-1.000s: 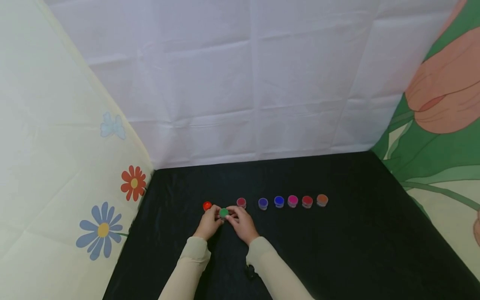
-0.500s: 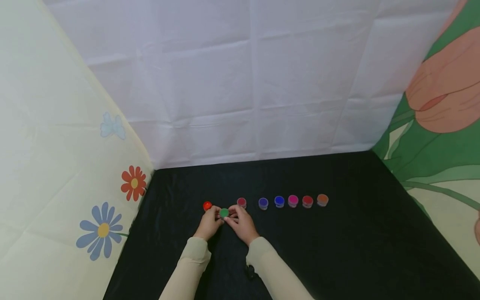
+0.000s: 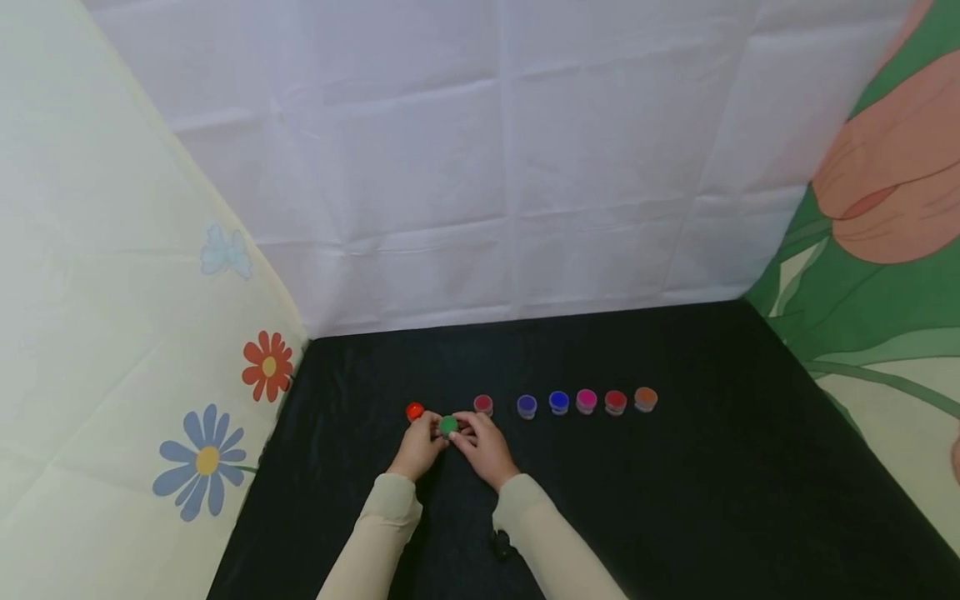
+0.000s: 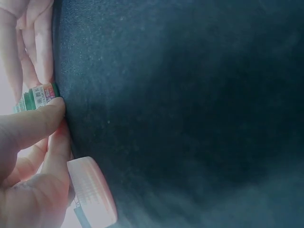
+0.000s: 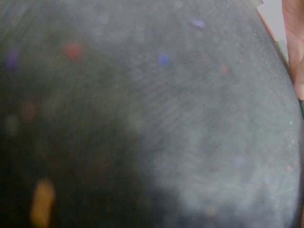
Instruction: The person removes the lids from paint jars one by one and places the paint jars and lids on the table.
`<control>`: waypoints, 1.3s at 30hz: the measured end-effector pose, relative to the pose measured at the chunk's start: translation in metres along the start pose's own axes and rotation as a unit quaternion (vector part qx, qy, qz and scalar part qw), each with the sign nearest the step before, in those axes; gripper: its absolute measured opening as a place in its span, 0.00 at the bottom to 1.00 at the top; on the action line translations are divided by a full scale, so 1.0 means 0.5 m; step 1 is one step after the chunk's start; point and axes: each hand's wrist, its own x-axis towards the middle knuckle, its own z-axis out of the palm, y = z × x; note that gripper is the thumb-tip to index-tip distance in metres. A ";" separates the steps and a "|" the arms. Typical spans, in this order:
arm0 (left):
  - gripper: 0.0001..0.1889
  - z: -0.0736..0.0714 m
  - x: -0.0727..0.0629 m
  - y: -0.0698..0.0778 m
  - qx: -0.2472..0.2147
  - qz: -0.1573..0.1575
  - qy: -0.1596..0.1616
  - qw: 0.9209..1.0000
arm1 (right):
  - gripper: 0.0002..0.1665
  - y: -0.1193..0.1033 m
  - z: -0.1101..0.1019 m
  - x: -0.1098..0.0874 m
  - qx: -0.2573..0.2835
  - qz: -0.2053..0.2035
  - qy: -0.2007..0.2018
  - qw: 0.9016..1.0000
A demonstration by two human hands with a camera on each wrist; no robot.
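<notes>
A small green paint pot (image 3: pixel 448 426) with a printed label is between my two hands, close over the black cloth. My left hand (image 3: pixel 417 450) pinches its left side with the thumb and fingers. From the other side, the fingers of my right hand (image 3: pixel 486 448) grip it too. The left wrist view shows the label of the green pot (image 4: pixel 43 96) between the fingertips. Just beyond my left fingers stands a bright red-orange pot (image 3: pixel 415 412), partly covered by them. A dark red pot (image 3: pixel 483 405) is right behind my right hand.
Farther right, a row holds a purple pot (image 3: pixel 527 407), a blue pot (image 3: pixel 558 403), a pink pot (image 3: pixel 586 402), a red pot (image 3: pixel 615 403) and an orange pot (image 3: pixel 645 400). A white cloth backdrop (image 3: pixel 420 167) rises behind the black table cloth (image 3: pixel 675 500).
</notes>
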 end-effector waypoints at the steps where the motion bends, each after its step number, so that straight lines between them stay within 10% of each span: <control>1: 0.13 0.000 0.001 0.001 0.000 -0.004 0.000 1.000 | 0.17 0.000 0.000 0.001 0.004 0.005 0.002 1.000; 39: 0.13 0.003 0.000 0.003 0.011 -0.013 0.000 1.000 | 0.15 -0.001 0.003 0.001 -0.001 -0.008 0.017 1.000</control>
